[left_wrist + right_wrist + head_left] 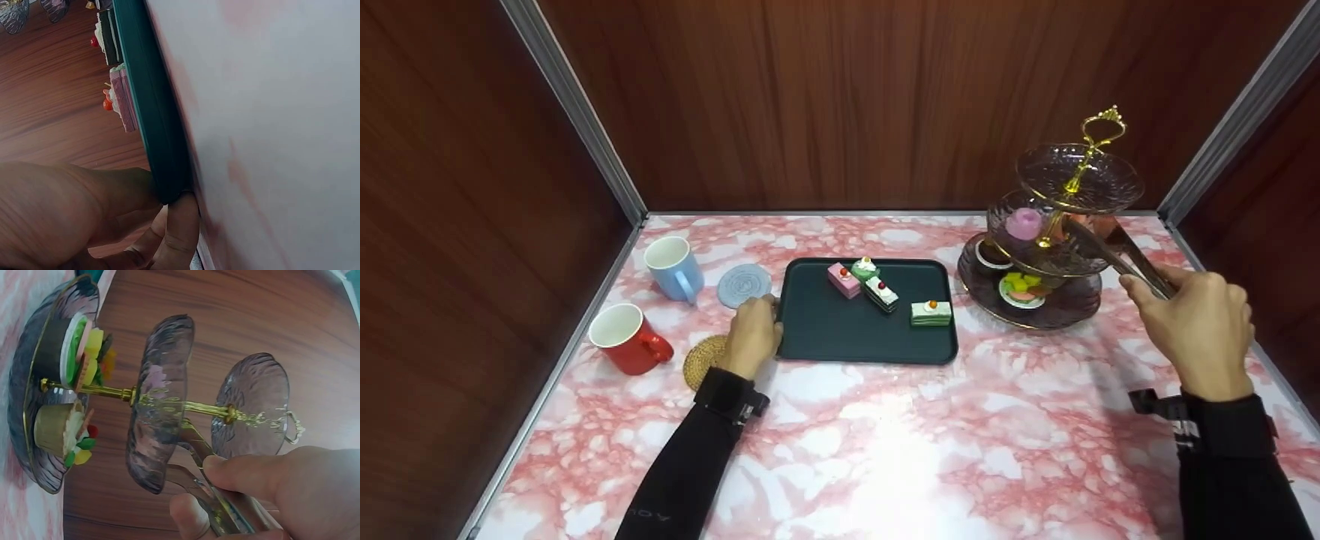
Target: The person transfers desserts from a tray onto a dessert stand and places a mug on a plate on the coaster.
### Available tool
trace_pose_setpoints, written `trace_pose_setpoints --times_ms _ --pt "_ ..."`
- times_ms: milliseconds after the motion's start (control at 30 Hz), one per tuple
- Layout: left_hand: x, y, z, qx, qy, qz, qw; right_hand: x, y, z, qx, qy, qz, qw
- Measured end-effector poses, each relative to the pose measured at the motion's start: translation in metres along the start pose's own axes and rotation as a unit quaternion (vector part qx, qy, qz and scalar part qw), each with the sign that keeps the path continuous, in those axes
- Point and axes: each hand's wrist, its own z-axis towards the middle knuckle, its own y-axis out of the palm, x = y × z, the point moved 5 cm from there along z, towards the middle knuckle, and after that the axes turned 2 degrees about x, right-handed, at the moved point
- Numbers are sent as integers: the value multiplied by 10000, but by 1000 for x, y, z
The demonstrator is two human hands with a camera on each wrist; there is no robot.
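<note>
My left hand [753, 337] pinches the left rim of a dark green tray [840, 330]; in the left wrist view the thumb lies on one side of the rim and fingers on the other. On the tray are a pink cake slice [844, 281], a round green cake [865, 268], a dark layered slice [881, 295] and a green slice [931, 314]. My right hand [1204, 322] grips metal tongs [225, 509]. Their ends reach into the middle tier of a three-tier glass stand [1020, 259], by an orange-pink piece; whether they pinch it I cannot tell.
A pink cake [1024, 223] sits on the middle tier. Small tarts, one fruit-topped [1022, 290], fill the bottom tier. Left of the tray are a blue mug [673, 270], a red mug [630, 341], a grey-blue coaster [744, 286] and a woven coaster [703, 364]. Wooden walls enclose the table.
</note>
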Motion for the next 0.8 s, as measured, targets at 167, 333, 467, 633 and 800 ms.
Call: trace_pose_setpoints --times_ms 167,333,467,633,800 --pt "0 1 1 -35 8 61 10000 -4 -6 -5 -29 -8 20 10000" --pt "-1 2 1 -71 -75 68 9999 -9 -13 -12 -46 -51 67 10000" --pt "-1 2 2 -102 -125 66 9998 -14 -16 -17 -49 -145 142 9998" --pt "-1 2 2 -104 -132 23 9999 -24 -18 -22 105 -411 263 9988" --pt "-1 2 1 -101 -116 14 9999 -36 -16 -28 417 -818 490 9946"
